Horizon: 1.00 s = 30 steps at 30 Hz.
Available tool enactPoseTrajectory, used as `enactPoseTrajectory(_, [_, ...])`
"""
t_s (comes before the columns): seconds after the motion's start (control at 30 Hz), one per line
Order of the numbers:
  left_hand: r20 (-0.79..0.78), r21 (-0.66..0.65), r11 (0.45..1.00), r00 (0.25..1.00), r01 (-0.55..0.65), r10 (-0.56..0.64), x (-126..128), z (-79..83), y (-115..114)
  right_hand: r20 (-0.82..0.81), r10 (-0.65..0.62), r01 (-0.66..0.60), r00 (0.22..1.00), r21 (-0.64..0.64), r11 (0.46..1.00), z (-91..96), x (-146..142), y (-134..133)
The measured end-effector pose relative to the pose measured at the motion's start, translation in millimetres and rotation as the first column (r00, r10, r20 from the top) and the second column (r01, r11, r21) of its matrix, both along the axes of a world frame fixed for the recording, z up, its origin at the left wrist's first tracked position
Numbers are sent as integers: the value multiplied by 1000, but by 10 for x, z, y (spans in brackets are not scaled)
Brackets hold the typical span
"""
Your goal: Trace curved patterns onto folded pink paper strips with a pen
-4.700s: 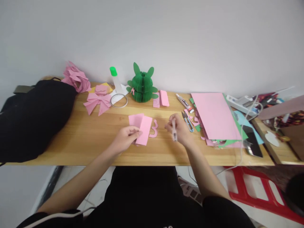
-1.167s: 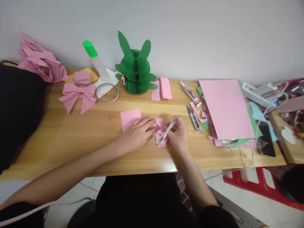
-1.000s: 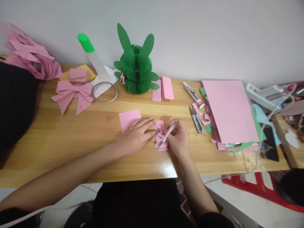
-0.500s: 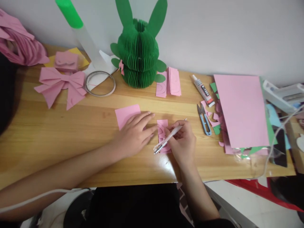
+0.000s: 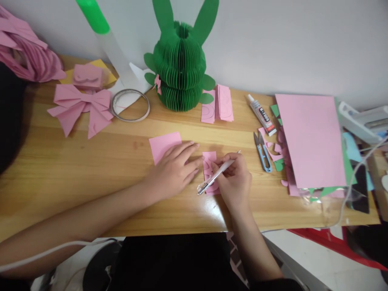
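Observation:
My left hand (image 5: 172,169) lies flat on the table with its fingers stretched out. It covers part of a pink paper square (image 5: 163,144), and its fingertips reach close to a narrow pink paper strip (image 5: 209,157). Curved lines or cut edges show on that strip. My right hand (image 5: 235,178) is closed around a white pen (image 5: 216,176), whose clip end points down to the left across the strip. The thumb and index finger touch or hover just over the strip; I cannot tell which.
Behind the hands stands a green honeycomb-paper rabbit (image 5: 182,64). Pink cut strips (image 5: 224,103), a glue tube (image 5: 263,116), blue snips (image 5: 263,153) and a pink sheet stack (image 5: 312,141) lie right. A tape roll (image 5: 147,111) and pink bow (image 5: 81,105) lie left.
The whole view has shifted slightly, so everything sits a little further right. Both hands and the pen keep nearly the same place over the papers.

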State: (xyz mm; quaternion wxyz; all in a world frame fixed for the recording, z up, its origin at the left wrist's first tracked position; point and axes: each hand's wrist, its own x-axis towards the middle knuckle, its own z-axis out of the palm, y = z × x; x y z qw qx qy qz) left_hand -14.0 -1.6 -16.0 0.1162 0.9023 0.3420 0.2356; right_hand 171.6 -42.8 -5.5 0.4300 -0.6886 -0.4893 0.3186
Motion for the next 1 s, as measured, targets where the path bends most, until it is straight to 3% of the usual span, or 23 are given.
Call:
enactPoseTrajectory(0.73, [-10,31,1000,1000,0,0,5,15,3,-45,-15,15,999,-13,1000,-23,-3,27])
enactPoseTrajectory(0.9, [-83,64,998,996,-14,20,17,40,-6,-77,-15,17,997,18,1000,-7,36,4])
enactPoseTrajectory(1.0, [-140,78,997,990,-10,20,24,63,-15,6,20,-20,1000,73,997,39,120,-124])
